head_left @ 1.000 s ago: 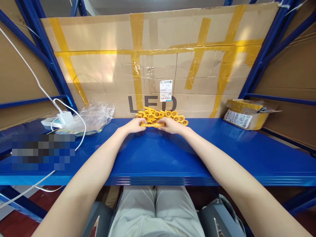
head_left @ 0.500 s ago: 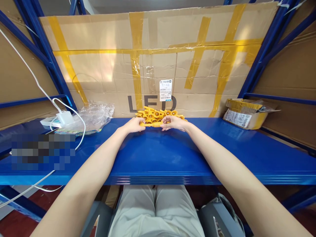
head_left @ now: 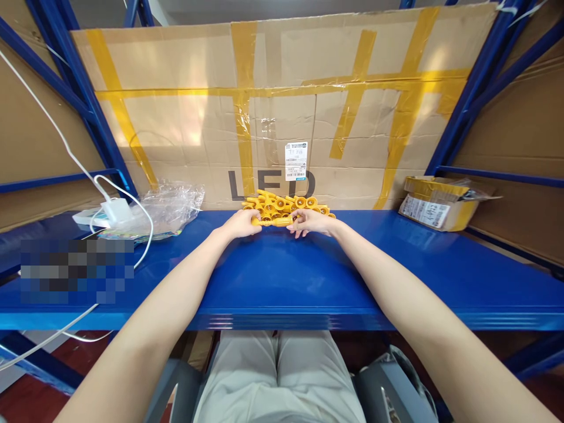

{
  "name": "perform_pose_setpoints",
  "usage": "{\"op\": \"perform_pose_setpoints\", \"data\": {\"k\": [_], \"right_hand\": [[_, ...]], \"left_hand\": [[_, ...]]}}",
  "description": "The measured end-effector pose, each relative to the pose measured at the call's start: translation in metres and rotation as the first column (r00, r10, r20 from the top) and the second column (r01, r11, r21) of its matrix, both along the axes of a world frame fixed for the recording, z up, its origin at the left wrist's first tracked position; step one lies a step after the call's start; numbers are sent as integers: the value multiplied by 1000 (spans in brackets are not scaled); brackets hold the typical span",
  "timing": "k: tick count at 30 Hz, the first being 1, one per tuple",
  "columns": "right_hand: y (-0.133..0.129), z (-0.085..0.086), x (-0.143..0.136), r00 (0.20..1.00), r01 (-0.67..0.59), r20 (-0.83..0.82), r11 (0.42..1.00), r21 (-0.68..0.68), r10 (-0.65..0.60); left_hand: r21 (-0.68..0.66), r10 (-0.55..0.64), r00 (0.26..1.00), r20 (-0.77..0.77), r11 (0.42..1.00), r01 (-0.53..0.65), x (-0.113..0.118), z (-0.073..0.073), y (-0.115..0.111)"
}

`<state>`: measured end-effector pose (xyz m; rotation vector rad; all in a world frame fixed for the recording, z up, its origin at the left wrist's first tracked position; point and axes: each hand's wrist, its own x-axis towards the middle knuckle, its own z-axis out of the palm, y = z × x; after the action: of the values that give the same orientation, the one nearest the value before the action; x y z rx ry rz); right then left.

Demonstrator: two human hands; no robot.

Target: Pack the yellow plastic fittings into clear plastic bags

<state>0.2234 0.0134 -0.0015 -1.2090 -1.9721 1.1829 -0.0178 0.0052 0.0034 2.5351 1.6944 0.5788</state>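
Observation:
A slim yellow plastic piece (head_left: 275, 222) lies level between my two hands, its middle thicker and ribbed. My left hand (head_left: 239, 224) is closed on its left end with thumb and fingers. On the other side, my right hand (head_left: 308, 222) pinches the right end, and the lower fingers hang slightly curled. The fingers hide both ends of the piece. Right behind it is a pile of similar yellow plastic pieces (head_left: 279, 204), several with round cup-shaped ends facing me. My hands partly cover the pile's front.
A large taped cardboard sheet (head_left: 176, 117) stands behind the blue shelf (head_left: 286, 276). To the left are a clear plastic bag (head_left: 170, 202), a white plug with cable (head_left: 117, 210) and a blurred-out dark item (head_left: 74, 267). An open small carton (head_left: 434, 205) sits right.
Both hands and the held yellow piece have shifted very slightly to the right. The right hand's lower fingers have moved a little. The pile looks the same.

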Motion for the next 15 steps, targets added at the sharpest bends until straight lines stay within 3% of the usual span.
{"op": "perform_pose_setpoints", "data": {"k": [9,15], "right_hand": [[0,-2,2,995,-70,75,993,100,62],[3,-5,6,993,-88,89,992,91,80]], "left_hand": [[66,40,997,-70,997,-35,1,-1,3],[59,34,995,-92,998,-29,3,-2,2]]}}
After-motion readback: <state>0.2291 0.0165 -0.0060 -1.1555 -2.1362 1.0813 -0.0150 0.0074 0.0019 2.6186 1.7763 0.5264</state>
